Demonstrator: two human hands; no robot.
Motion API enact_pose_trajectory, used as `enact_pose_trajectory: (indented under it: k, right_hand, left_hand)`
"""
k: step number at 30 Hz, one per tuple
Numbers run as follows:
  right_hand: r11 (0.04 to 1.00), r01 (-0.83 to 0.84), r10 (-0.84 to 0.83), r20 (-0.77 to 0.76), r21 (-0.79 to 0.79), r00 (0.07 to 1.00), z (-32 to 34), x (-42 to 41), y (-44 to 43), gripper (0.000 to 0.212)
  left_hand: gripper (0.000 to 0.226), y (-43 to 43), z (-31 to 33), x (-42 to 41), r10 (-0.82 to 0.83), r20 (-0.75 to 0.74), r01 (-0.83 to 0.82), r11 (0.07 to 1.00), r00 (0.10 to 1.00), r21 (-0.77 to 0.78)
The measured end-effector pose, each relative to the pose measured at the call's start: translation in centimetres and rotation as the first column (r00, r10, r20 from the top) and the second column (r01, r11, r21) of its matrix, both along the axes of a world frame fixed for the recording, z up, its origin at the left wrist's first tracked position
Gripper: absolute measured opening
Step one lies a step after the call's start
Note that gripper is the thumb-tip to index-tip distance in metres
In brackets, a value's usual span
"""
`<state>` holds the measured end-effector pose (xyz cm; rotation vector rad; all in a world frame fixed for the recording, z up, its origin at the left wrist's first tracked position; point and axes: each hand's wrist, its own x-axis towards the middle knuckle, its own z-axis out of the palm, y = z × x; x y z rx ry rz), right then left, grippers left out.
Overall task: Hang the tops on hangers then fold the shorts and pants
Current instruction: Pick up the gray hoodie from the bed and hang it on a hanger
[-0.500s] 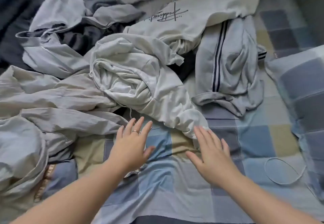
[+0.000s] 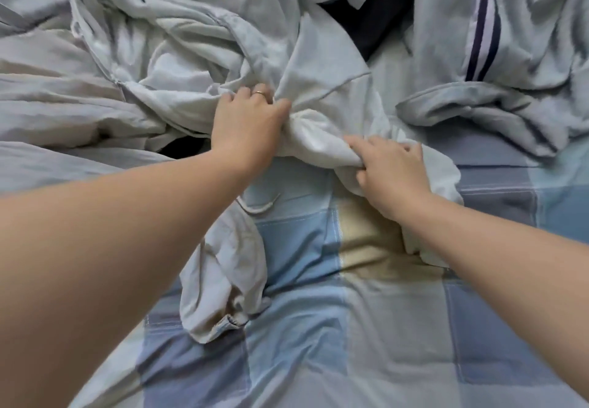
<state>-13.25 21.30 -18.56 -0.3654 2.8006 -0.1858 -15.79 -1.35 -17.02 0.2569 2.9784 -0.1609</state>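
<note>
Bed sheet [image 2: 318, 359]: blue, grey, yellow checks, wrinkled. Pale grey garment [image 2: 318, 66] crumpled on it. Striped grey garment [image 2: 510, 40] right of pale grey garment; dark garment [image 2: 376, 18] between; bunched grey cloth [image 2: 223, 280] below-left.

2 grips: left grip [image 2: 248, 123], right grip [image 2: 393, 173]. 1 ring [image 2: 259, 92]. 1 striped grey garment [image 2: 526, 24]. 1 dark garment [image 2: 382, 21]. 1 bedsheet [image 2: 318, 328]. Pale garments [image 2: 178, 40]: count unclear.

the rumpled cotton bedsheet [image 2: 296, 344] is checked in sky blue, slate blue, pale grey and sandy beige, with fine white lines between the squares. the crumpled pale grey cotton top [image 2: 318, 66] is plain, whiter at its bunched edge. the light grey jersey garment [image 2: 526, 40] carries two navy stripes flanking a white one. the bunched dark cloth [image 2: 382, 9] is near black. the thin ring [image 2: 259, 92] on the left hand [image 2: 247, 123] is gold.
</note>
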Motion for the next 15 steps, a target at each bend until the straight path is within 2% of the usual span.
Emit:
enact_pose_trajectory:
  k: [2, 7, 11, 15]
  right_hand:
    - [1.0, -0.002, 0.002, 0.043, 0.006, 0.999, 1.1, 0.2, 0.8, 0.051]
    - [0.998, 0.03, -0.013, 0.28, -0.055, 0.96, 4.6, 3.9, 2.6, 0.048]
    - [0.999, -0.003, 0.017, 0.378, -0.039, 0.926, 7.8, 10.6, 3.6, 0.041]
    - [0.999, 0.036, -0.024, 0.461, -0.018, 0.887, 10.7, 17.8, 5.3, 0.034]
  left_hand:
    - [0.018, 0.2, 0.8, 0.4, 0.029, 0.062, -0.032, 0.998, 0.998, 0.06]
    - [0.01, 1.8, 3.1, 6.6, 0.071, 0.355, -0.114, 0.988, 0.932, 0.102]
    - [0.015, 2.8, 5.9, 13.2, 0.089, 0.577, -0.147, 0.988, 0.812, 0.054]
    - [0.009, 4.2, 8.9, 20.2, 0.059, 0.7, -0.165, 0.983, 0.712, 0.085]
